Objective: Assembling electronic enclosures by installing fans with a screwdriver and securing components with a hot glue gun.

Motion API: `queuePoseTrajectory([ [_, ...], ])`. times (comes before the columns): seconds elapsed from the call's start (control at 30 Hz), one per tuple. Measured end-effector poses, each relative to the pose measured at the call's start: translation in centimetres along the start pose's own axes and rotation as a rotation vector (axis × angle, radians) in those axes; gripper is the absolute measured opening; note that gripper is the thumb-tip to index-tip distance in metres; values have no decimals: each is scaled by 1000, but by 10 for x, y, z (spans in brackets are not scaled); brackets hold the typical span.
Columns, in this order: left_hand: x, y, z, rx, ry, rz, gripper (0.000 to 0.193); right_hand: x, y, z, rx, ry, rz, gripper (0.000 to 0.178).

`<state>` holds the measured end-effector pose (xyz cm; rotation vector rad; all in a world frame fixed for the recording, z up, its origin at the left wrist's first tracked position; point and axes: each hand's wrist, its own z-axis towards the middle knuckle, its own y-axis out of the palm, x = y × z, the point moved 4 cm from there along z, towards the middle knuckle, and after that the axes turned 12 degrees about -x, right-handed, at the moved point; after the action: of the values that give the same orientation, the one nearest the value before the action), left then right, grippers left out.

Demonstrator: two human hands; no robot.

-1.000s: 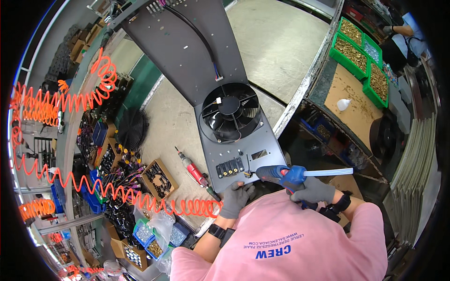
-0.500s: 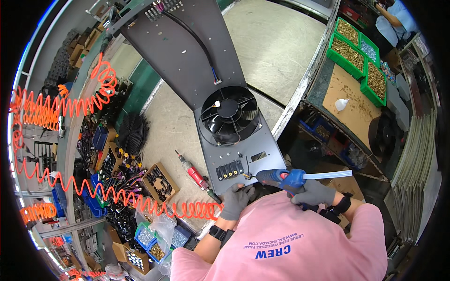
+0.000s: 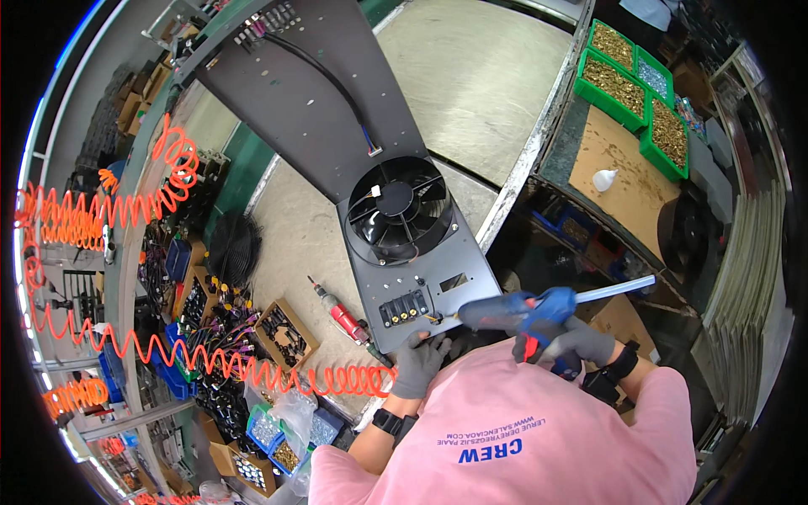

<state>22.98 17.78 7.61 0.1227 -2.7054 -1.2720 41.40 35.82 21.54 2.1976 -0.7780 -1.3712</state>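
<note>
In my gloved right hand (image 3: 575, 343) is a blue and black hot glue gun (image 3: 530, 313). Its nozzle points left over the near edge of a grey metal panel (image 3: 450, 303), and a translucent glue stick (image 3: 619, 288) juts from its back. My gloved left hand (image 3: 421, 364) is closed on the panel's near edge, with the thumb on top; its other fingers are partly hidden. Close to the nozzle tip lie short wires (image 3: 434, 319) beside a black terminal block (image 3: 404, 310). Farther up the panel sits a black fan (image 3: 396, 202) with a loose white connector.
A red and silver pneumatic screwdriver (image 3: 343, 321) lies left of the panel, near an orange coiled hose (image 3: 337, 380). Beyond is a cardboard box of black parts (image 3: 286, 332). Green bins of screws (image 3: 619, 88) and a white bottle (image 3: 603, 179) stand on the right bench.
The glue gun has tilted, with its glue stick end swinging upward, and my right hand has shifted slightly right. The whole scene has slid a little left in view.
</note>
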Motion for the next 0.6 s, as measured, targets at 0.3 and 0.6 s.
queuePoseTrajectory([
  [0.3,2,5,-4,-63,-25,-21,29,-12,-99,-62,634,-847,448,47],
  [0.6,-5,14,-2,51,23,-15,21,-20,-300,-105,906,-967,391,42],
])
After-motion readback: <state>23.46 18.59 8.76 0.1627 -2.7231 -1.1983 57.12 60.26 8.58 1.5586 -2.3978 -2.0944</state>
